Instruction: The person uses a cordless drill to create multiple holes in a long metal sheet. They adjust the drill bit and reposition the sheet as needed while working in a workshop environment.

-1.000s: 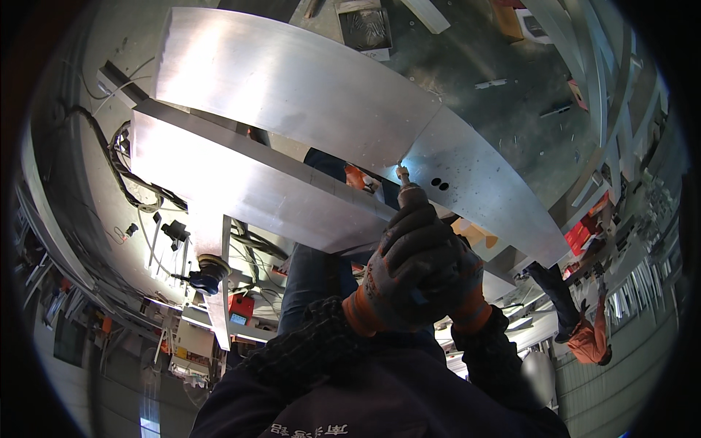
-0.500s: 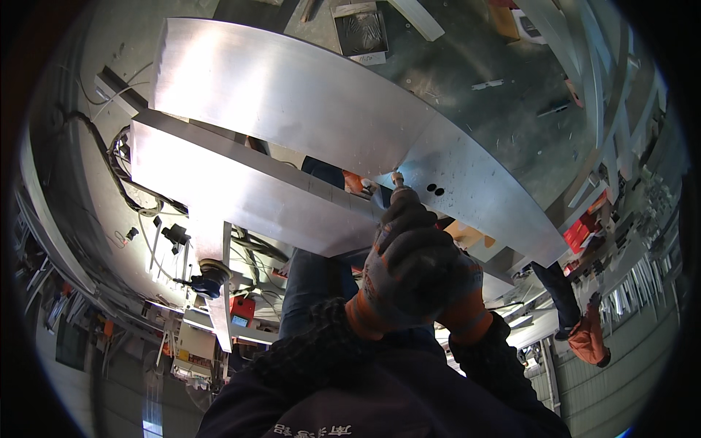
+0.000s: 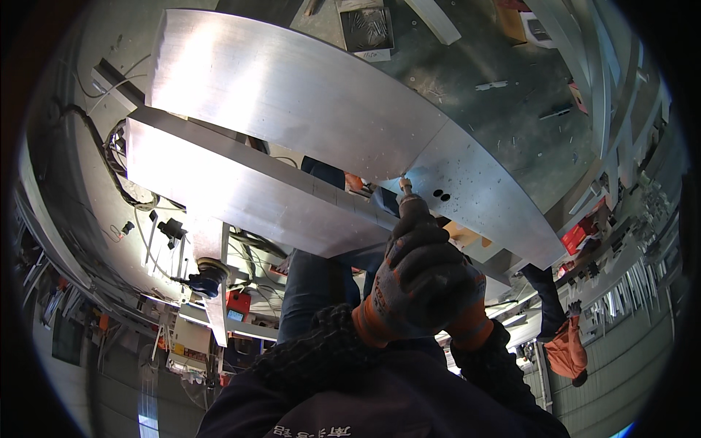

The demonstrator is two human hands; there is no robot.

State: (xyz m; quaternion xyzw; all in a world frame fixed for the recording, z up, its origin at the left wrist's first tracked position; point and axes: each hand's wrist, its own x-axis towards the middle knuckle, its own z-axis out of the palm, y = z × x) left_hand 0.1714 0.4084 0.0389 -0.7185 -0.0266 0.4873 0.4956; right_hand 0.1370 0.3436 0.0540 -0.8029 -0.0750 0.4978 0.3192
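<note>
Both my hands wear grey and orange work gloves and are wrapped around one tool with a narrow metal nose, apparently a die grinder (image 3: 406, 187). My left hand (image 3: 418, 270) closes round its front part. Behind it my right hand (image 3: 467, 299) is closed too, partly covered by the left; most of the tool body is hidden in the gloves. Its tip meets the inner edge of a curved aluminium panel (image 3: 307, 95), where a seam line runs across the metal. Two dark round holes (image 3: 442, 195) lie just right of the tip.
A second aluminium panel (image 3: 219, 190) lies nearer me, across a gap. A round sander (image 3: 210, 277) rests on a bar at the left, near cables (image 3: 139, 197). A box of metal pieces (image 3: 366, 29) sits on the floor beyond. A co-worker in orange (image 3: 566, 347) is at the right.
The view has shifted slightly, and the tool's nose stays at the seam edge with both hands still around it. The co-worker at the right has changed position, with an arm now raised.
</note>
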